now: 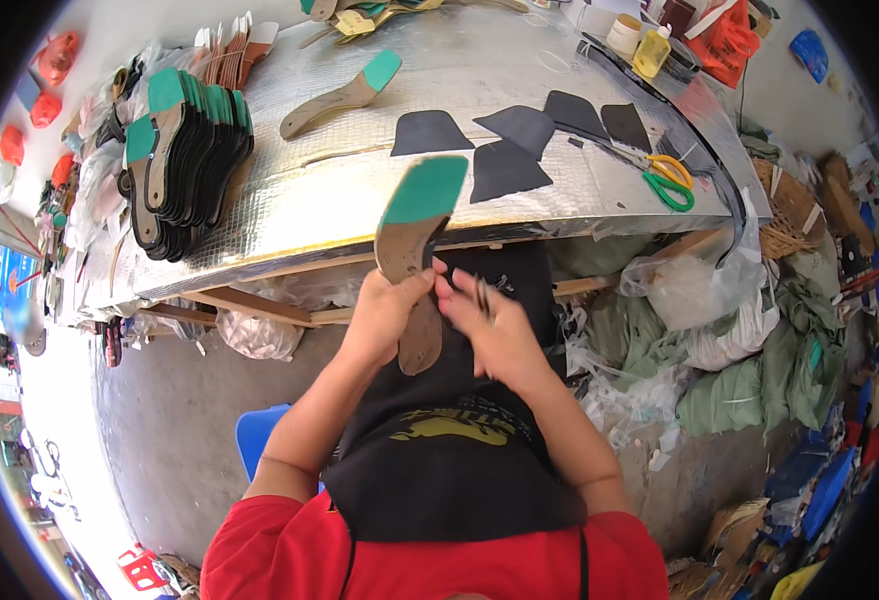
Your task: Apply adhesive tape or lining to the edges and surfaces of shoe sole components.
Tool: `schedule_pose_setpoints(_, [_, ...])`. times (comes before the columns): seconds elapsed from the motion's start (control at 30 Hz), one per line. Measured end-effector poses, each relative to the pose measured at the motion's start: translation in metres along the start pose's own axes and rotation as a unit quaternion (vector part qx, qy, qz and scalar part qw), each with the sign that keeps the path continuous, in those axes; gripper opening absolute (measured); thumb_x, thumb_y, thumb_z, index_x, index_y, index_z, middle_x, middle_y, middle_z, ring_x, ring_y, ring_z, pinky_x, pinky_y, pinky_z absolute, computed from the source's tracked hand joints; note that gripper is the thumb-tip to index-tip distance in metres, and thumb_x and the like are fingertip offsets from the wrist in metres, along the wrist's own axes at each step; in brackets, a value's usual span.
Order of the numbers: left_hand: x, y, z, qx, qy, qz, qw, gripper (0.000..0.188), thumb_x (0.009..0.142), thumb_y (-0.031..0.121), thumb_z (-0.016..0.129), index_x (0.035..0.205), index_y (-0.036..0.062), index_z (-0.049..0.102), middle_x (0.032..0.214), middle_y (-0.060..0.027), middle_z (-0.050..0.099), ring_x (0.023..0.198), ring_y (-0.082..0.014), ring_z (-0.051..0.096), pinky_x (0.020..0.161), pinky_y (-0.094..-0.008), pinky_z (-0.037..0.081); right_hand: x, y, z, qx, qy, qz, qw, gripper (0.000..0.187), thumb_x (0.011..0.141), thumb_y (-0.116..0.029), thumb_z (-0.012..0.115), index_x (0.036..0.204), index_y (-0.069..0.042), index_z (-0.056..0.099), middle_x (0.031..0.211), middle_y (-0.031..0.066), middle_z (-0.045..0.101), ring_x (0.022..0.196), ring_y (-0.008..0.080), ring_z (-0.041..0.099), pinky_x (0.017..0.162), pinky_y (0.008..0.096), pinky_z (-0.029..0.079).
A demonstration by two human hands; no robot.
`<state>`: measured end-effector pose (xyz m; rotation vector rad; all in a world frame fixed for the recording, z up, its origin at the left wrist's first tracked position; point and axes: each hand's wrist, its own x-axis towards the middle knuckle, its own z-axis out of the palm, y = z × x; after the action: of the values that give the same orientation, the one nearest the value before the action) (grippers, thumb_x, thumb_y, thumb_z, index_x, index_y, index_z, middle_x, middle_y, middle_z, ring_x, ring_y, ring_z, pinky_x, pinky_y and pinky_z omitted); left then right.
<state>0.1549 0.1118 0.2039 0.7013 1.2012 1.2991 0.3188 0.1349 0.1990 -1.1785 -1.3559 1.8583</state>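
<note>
My left hand (385,310) grips a shoe insole board (412,235), tan cardboard with a green toe end, held upright in front of my black apron (450,440). My right hand (485,320) presses against the insole's right edge with fingers curled; a thin dark tool or piece shows between its fingers, too small to name. Both hands meet just below the table's front edge.
A silver-covered table (340,190) carries a stack of green-tipped insoles (185,150) at left, one loose insole (345,95), several black cut pieces (520,140), yellow and green scissors (670,180), and a yellow bottle (652,52). Bags and scraps (750,340) pile up at right.
</note>
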Motion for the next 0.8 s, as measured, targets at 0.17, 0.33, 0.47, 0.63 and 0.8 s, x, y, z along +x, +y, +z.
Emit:
schedule_pose_setpoints(0.17, [0.002,0.021,-0.012,-0.072,-0.011,-0.068,0.995,0.020,0.093,0.007,0.053,0.108,-0.0042,0.055,0.083,-0.0087,0.062,0.076,-0.0210,0.065,0.071,-0.0335,0.055,-0.019,0.015,-0.006,-0.045,-0.123,0.075,0.988,0.042,0.094,-0.027,0.059,0.124,0.002,0.058,0.080,0.0056,0.067,0.055,0.0089,0.055,0.045,0.0254,0.044])
schedule_pose_setpoints(0.33, [0.000,0.037,-0.014,-0.123,-0.008,-0.049,0.991,0.020,0.091,0.005,0.052,0.107,-0.0061,0.053,0.080,-0.0074,0.058,0.071,-0.0196,0.061,0.077,-0.0383,0.055,-0.017,0.028,-0.011,-0.434,0.117,-0.390,0.804,0.013,0.087,-0.021,0.062,0.091,-0.008,0.064,0.069,0.0061,0.060,0.053,0.0234,0.061,0.046,0.0300,0.045])
schedule_pose_setpoints(0.47, [0.000,0.052,-0.006,-0.107,0.018,-0.005,0.994,0.018,0.093,0.007,0.051,0.105,-0.0063,0.053,0.077,-0.0056,0.055,0.065,-0.0158,0.055,0.071,-0.0350,0.053,-0.031,0.037,0.013,-0.573,0.109,-0.408,0.702,0.021,0.082,-0.016,0.063,0.100,-0.006,0.065,0.062,0.0003,0.051,0.044,0.0131,0.055,0.042,0.0267,0.041])
schedule_pose_setpoints(0.63, [-0.002,0.068,0.001,-0.097,0.001,-0.005,0.995,0.018,0.095,0.011,0.050,0.102,-0.0052,0.053,0.075,-0.0043,0.054,0.063,-0.0142,0.052,0.065,-0.0331,0.050,-0.032,0.044,0.037,-0.541,0.067,-0.413,0.730,0.025,0.083,-0.014,0.067,0.101,0.003,0.061,0.064,0.0057,0.057,0.047,0.0168,0.059,0.043,0.0285,0.044])
schedule_pose_setpoints(0.8, [0.002,0.057,0.007,-0.127,0.009,0.113,0.985,0.021,0.098,0.015,0.049,0.108,-0.0033,0.052,0.079,-0.0056,0.053,0.065,-0.0153,0.049,0.066,-0.0345,0.047,-0.017,0.050,0.056,-0.346,0.062,-0.424,0.835,0.016,0.087,-0.010,0.065,0.091,0.004,0.060,0.069,0.0101,0.063,0.051,0.0181,0.062,0.046,0.0287,0.047])
